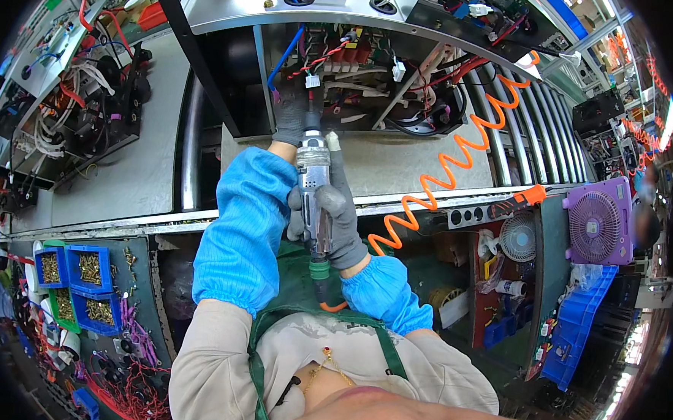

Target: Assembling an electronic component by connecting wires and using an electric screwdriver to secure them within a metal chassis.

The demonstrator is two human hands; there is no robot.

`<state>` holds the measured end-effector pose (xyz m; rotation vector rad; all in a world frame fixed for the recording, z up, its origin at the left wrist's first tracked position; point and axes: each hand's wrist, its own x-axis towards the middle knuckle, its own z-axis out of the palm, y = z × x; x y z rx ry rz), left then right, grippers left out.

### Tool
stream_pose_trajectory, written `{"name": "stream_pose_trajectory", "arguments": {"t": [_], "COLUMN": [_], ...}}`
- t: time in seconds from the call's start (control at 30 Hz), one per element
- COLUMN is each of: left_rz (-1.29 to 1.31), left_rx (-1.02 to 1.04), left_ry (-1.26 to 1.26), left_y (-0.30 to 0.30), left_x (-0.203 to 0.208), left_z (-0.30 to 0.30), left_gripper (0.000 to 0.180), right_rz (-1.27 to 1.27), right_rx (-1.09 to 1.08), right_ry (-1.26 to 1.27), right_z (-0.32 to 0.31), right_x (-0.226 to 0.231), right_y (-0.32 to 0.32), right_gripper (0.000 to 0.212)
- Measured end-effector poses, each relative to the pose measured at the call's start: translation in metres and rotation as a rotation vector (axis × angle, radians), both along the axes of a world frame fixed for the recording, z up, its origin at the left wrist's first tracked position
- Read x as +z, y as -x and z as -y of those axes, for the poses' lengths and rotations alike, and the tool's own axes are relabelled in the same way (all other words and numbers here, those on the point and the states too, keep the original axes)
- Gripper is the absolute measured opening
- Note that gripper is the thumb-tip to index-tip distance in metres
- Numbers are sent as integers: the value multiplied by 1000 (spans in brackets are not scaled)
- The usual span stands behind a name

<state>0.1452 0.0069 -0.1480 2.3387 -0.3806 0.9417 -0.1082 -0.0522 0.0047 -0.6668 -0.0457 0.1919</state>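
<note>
My right hand (339, 221), in a grey glove, is wrapped round a silver air screwdriver (313, 174). The tool points away from me, its tip inside the open front of a metal cabinet (244, 19) full of wiring. At its near end is a green collar (319, 270) joined to an orange hose. My left hand (289, 120), gloved too, reaches into the cabinet's front beside the tool's tip; its fingers are mostly hidden and blurred. Close by are a blue cable (286, 59), a red twisted wire and white connectors (312, 80).
An orange coiled hose (437, 183) crosses the right side over a roller conveyor (535, 129). To the left stands another wired unit (75, 113). Blue bins (95, 311) of brass-coloured screws sit at the lower left. At right are a purple fan (599, 220) and a blue tray (577, 329).
</note>
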Motion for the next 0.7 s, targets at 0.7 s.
{"name": "stream_pose_trajectory", "arguments": {"t": [0.7], "left_rz": [26], "left_rx": [132], "left_ry": [-12], "left_y": [-3], "left_x": [14], "left_z": [16], "left_gripper": [41], "right_rz": [86], "right_rx": [-90], "right_ry": [123], "right_z": [8], "right_x": [-2], "right_y": [-11], "right_gripper": [86]}}
